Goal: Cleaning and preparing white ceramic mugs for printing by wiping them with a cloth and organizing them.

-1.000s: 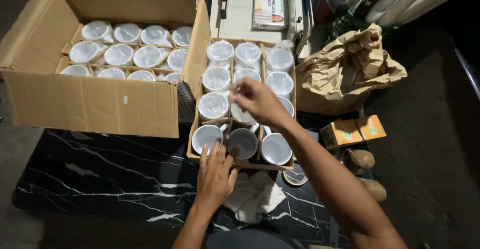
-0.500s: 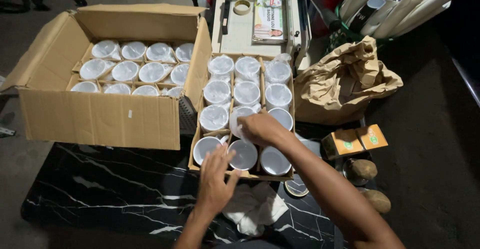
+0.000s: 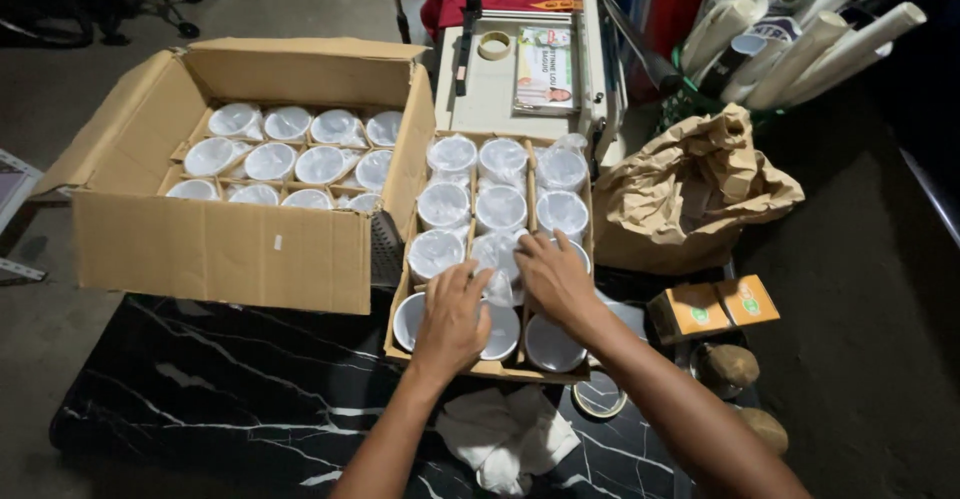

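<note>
Both hands, left hand [image 3: 452, 317] and right hand [image 3: 553, 277], lay spread, gripping nothing, over the plastic-wrapped cup [image 3: 497, 257] (mid-row in the cardboard tray [image 3: 488, 368]), apparently seating it; pressing evenly seemed next.

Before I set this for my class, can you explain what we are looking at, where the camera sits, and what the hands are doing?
There is no machine here: a person works with two bare hands, filmed from a camera on their head looking down. The left hand and right hand both rest on white cups packed in a shallow cardboard tray, in its near rows. Whether either hand actually grips a cup cannot be told. To the left stands a big open cardboard box with more cups. All this sits on a black marble-patterned table. A crumpled brown paper bag lies to the right, a white cloth in front.
</note>
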